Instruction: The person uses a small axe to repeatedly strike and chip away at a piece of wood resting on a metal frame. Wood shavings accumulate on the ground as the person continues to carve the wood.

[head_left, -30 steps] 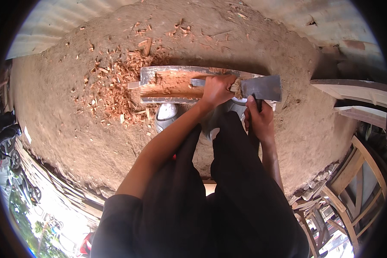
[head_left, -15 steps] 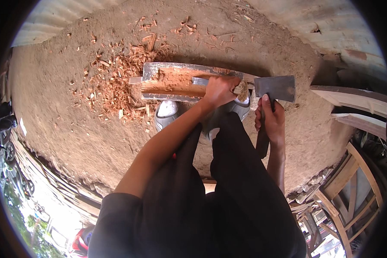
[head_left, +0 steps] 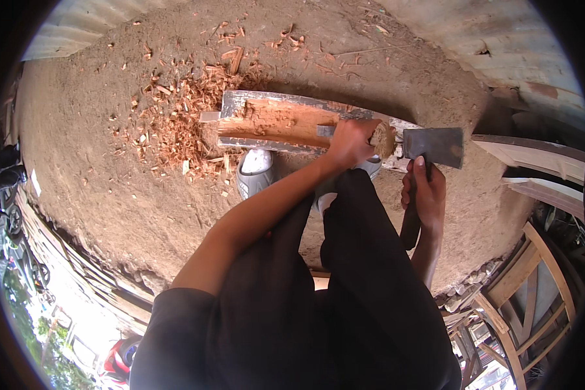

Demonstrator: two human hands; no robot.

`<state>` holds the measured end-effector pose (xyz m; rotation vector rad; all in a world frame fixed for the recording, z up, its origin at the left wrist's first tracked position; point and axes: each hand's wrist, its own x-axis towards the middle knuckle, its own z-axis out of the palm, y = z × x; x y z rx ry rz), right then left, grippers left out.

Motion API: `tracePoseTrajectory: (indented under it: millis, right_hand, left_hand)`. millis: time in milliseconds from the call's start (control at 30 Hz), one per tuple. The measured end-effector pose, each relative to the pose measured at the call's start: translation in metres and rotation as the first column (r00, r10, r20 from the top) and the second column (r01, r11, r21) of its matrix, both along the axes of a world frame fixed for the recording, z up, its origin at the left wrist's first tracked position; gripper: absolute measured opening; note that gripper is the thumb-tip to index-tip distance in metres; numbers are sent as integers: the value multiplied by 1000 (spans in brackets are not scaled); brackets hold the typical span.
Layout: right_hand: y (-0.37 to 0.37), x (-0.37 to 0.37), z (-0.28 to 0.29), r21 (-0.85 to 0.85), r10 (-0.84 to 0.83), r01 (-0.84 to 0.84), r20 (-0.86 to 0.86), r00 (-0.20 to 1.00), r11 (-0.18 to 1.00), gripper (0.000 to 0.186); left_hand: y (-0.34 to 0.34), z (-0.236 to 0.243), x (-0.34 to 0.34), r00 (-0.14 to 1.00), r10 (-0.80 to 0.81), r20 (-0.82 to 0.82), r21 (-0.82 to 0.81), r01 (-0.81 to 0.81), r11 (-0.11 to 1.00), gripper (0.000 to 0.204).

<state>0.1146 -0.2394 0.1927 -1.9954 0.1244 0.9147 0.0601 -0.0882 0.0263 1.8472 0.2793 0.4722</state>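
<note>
A hollowed length of wood, reddish inside with weathered grey rims, lies crosswise on the ground before my feet. My left hand is closed round a chisel, its flat metal blade pointing left over the hollow. The chisel's frayed wooden butt sticks out on the right of that fist. My right hand grips the dark handle of a hatchet. The broad, dark hatchet head is just right of the chisel's butt, with a small gap between them. Whether the chisel's edge touches the wood I cannot tell.
Reddish wood shavings are heaped at the wood's left end. My grey shoes stand close against its near side. Curved boards lie at the right, and wooden frames stand lower right. Corrugated sheets border the far side.
Both my hands have moved right, carrying the chisel and hatchet. The chisel's blade is farther right along the hollow. The whole view has shifted slightly too.
</note>
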Motion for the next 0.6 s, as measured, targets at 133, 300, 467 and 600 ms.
tracePoseTrajectory:
  millis: [133, 300, 467, 600]
  right_hand:
    - [4, -4, 9, -18, 2, 0, 66, 998, 1000, 38]
    - [0, -9, 21, -36, 54, -50, 102, 993, 998, 43]
    - [4, -11, 22, -29, 11, -9, 72, 997, 1000, 42]
    - [3, -10, 18, -55, 1, 4, 89, 996, 999, 39]
  left_hand:
    - [3, -4, 6, 998, 47, 30, -15, -46, 999, 23]
    - [1, -5, 0, 988, -18, 151, -98, 33, 995, 24]
    - [-4, -4, 7, 995, -29, 98, 27, 26, 999, 21]
    - [-10, -8, 11, 1000, 1, 26, 46, -2, 999, 21]
